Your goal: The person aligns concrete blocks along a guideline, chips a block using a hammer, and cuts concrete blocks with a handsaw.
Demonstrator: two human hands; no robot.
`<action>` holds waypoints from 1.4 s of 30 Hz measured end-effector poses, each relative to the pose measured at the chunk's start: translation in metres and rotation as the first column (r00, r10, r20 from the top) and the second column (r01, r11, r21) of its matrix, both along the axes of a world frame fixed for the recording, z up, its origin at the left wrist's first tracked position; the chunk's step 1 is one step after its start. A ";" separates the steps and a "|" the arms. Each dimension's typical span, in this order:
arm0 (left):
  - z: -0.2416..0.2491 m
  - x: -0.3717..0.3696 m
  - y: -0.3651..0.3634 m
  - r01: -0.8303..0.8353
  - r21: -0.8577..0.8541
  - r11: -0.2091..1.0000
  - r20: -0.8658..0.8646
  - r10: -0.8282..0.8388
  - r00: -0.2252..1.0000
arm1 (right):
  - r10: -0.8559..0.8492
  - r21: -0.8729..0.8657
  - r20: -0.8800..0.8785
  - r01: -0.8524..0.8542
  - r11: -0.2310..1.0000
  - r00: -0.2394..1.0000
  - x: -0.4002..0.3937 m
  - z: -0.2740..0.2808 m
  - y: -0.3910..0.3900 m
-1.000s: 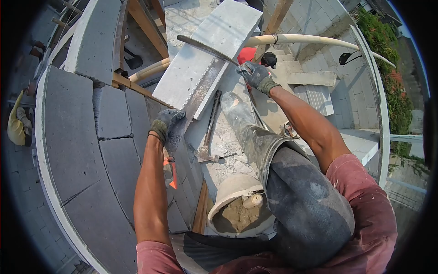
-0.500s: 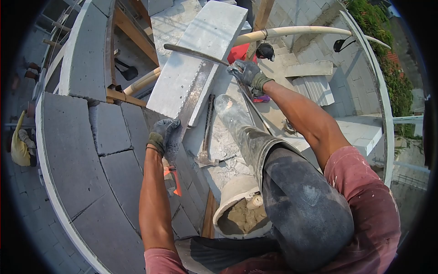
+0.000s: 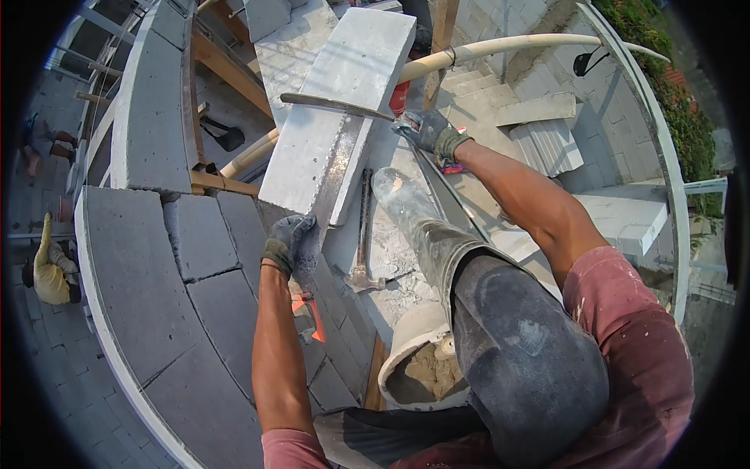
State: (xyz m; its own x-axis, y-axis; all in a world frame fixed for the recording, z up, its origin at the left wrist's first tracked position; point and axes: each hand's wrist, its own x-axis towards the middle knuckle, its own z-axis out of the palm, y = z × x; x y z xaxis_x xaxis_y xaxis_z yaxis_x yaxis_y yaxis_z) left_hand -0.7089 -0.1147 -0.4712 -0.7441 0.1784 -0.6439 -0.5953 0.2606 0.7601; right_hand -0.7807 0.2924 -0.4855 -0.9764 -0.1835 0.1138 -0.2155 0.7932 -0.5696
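The left hand [image 3: 289, 237] grips the saw [image 3: 337, 162] on the block [image 3: 367, 48]; the right hand [image 3: 426, 130] clasps a bar [image 3: 332, 102] across it, probably dressing it; the next stroke needs steadiness.

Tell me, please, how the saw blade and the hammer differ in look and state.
The saw blade is broad and flat with a toothed edge; the hammer has a slim shaft and a crosswise head. The left hand grips the saw blade, while no hand touches the hammer. The saw blade extends over the white block; the hammer lies beside it. Both are long hand tools.
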 end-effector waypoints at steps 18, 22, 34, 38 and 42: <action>-0.012 -0.001 -0.005 0.021 -0.049 0.999 -0.007 -0.021 1.000 | 0.022 0.011 0.036 -0.022 1.000 0.999 0.007 0.044 0.007; -0.006 0.003 0.000 -0.050 0.011 0.999 0.014 0.050 0.999 | 0.069 0.068 -0.041 -0.066 0.995 0.997 0.007 0.057 0.016; 0.043 0.095 -0.032 -0.259 0.159 0.953 -0.062 0.272 0.960 | 0.011 0.130 0.089 -0.023 0.991 0.996 0.066 0.090 0.068; 0.029 0.120 -0.052 -0.315 0.128 0.940 -0.150 0.332 0.931 | -0.020 0.240 0.085 -0.001 0.971 0.996 0.085 0.104 0.085; 0.018 0.144 -0.060 -0.342 0.136 0.930 -0.154 0.361 0.920 | -0.045 0.200 0.085 0.027 0.979 0.995 0.113 0.113 0.097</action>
State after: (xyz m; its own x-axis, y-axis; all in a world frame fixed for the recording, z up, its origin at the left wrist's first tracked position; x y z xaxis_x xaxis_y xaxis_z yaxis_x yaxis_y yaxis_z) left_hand -0.5647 -0.1747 -0.4533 -0.8692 -0.0562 -0.4913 -0.4905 -0.0272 0.8710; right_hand -0.6680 0.3899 -0.3721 -0.9874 -0.1583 -0.0084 -0.1406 0.8988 -0.4152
